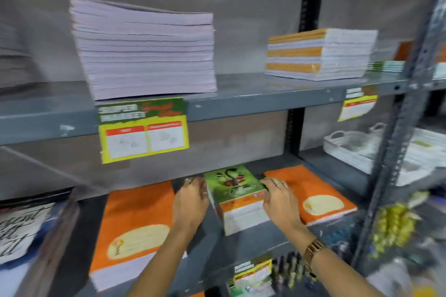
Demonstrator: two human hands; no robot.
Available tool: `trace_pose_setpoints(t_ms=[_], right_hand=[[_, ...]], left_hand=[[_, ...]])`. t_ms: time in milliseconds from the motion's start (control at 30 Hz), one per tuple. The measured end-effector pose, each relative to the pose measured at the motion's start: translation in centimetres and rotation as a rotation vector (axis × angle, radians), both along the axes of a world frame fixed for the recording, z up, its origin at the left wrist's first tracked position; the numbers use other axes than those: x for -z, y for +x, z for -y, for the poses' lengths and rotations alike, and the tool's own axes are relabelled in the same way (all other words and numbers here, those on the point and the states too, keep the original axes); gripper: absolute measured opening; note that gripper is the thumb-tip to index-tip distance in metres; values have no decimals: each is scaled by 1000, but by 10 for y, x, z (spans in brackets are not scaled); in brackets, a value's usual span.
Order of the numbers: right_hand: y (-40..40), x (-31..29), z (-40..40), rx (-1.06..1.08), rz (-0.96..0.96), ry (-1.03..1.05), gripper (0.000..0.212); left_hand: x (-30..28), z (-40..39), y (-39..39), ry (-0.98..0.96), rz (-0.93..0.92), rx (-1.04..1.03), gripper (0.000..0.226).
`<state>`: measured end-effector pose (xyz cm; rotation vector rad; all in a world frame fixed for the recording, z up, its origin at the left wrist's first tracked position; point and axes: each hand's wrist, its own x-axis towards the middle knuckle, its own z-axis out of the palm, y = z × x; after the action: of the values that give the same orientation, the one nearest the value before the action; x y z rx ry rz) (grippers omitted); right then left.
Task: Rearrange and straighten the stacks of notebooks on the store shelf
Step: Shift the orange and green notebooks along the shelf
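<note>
Grey metal shelf (253, 234), lower tier, store aisle; picture blurred by motion. Small stack of notebooks (237, 196) with a green top cover sat mid-shelf, straight ahead of both arms, long axis running front to back and skewed slightly left. Left hand (190, 198) pressed flat on its left side, right hand (280, 196) on its right side: stack clamped between them, both equally near. Orange pile (135, 229) lay left with a bare strip between; orange pile (311, 190) at right sat close. Front edge near.
</note>
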<state>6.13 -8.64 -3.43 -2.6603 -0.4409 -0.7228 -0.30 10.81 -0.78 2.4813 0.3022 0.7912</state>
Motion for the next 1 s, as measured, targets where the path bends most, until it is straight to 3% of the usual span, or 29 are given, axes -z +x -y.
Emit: trace_pose_setpoints(t_ms=[100,200,367,467,667,733,833,900,1000], right_hand=[[19,4,42,80,-7,-27,25],[41,17,86,180,-82,-41,40],[66,28,138,280,-255,-42,40],[81,35,160,374,-398,-65,43],[109,47,183,519,-753,149,70],[117,46,187,511,-812,198,68],[127,48,191,479,-827,206,45],[130,47,190,469,-817,215,38],[132,42,182,489,-767,229,62]], left_hand=[[10,43,27,-70,-2,94,27],[20,89,50,-123,-19,200,25],[39,148,82,-66,-68,338,26],[47,177,97,-86,-223,358,36],[66,213,121,-569,-596,301,48],[69,218,128,-791,-605,238,42],[73,221,140,-1166,-575,137,36],[70,221,142,-1269,-561,102,28],[62,225,140,-1317,-604,134,18]])
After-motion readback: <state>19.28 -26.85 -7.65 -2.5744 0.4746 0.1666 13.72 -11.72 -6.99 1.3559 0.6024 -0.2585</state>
